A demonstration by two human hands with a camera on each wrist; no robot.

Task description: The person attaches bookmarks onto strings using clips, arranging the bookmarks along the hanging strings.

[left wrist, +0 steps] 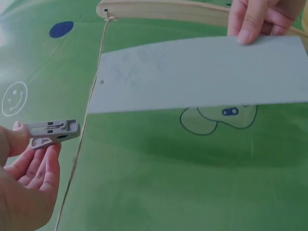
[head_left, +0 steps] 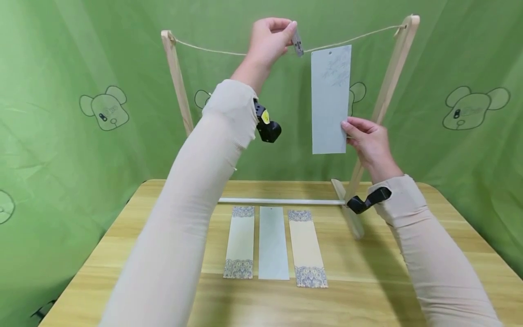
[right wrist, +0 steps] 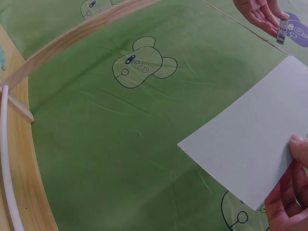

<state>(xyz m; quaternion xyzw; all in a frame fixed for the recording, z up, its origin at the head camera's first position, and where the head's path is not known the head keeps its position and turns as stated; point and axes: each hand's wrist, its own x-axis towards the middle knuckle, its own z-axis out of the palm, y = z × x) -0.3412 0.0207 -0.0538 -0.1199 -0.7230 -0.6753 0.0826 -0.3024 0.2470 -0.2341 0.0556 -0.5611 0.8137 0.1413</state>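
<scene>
My left hand (head_left: 271, 41) pinches a grey clothespin (head_left: 298, 44) by its handle end, just above the string (head_left: 359, 36). In the left wrist view the tip of the clothespin (left wrist: 54, 130) points at the string (left wrist: 77, 159), close to it. My right hand (head_left: 369, 143) holds a pale blue-grey bookmark (head_left: 330, 104) by its lower right edge, between thumb and fingers. The bookmark hangs upright, its punched top end at the string. Faint leaf print marks its upper part. In the right wrist view the right hand (right wrist: 293, 187) grips the card's edge.
A wooden frame (head_left: 394, 68) holds the string between two posts, with a white rod (head_left: 282, 201) low across it. On the wooden table (head_left: 135, 254) lie a greenish lace-patterned bookmark (head_left: 240, 243), a plain blue-grey one (head_left: 273, 245) and a cream lace-patterned one (head_left: 306, 245). Green cloth (head_left: 49, 54) surrounds the table.
</scene>
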